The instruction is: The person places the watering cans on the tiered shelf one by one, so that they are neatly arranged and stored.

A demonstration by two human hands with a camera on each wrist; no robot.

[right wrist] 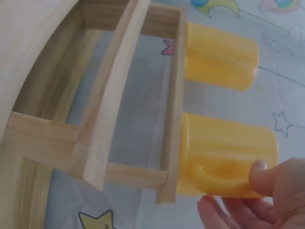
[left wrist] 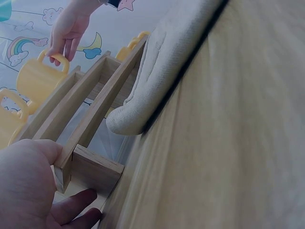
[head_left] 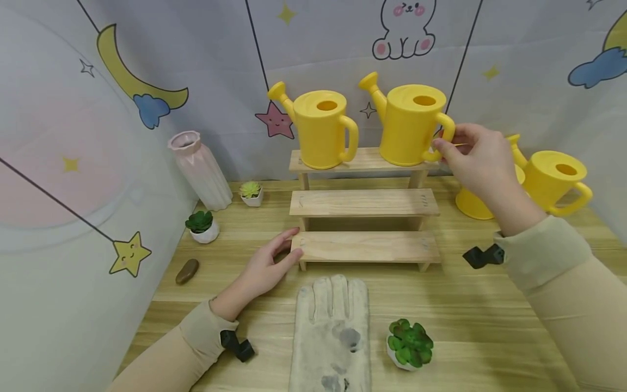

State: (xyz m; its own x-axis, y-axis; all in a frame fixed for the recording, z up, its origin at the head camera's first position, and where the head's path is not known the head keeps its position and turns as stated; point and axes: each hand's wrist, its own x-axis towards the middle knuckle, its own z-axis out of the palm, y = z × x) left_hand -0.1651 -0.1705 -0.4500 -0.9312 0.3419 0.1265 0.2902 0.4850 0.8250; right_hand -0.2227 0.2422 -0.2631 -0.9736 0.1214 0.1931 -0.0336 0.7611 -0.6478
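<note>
A three-step wooden shelf (head_left: 362,202) stands on the table, with two yellow watering cans on its top step. My right hand (head_left: 448,144) pinches the handle of the right can (head_left: 409,125); the right wrist view shows my thumb and fingers (right wrist: 259,174) around that handle on the can (right wrist: 224,152). The left can (head_left: 318,128) stands free beside it. With straight fingers, my left hand (head_left: 281,250) touches the left end of the lowest step, and its thumb (left wrist: 33,152) lies against the shelf (left wrist: 95,114).
A grey glove (head_left: 333,326) lies flat before the shelf, with a potted succulent (head_left: 409,343) to its right. At the left are a pink vase (head_left: 201,169), two small succulents (head_left: 202,224) and a stone (head_left: 187,270). Two more yellow cans (head_left: 555,177) stand at the right.
</note>
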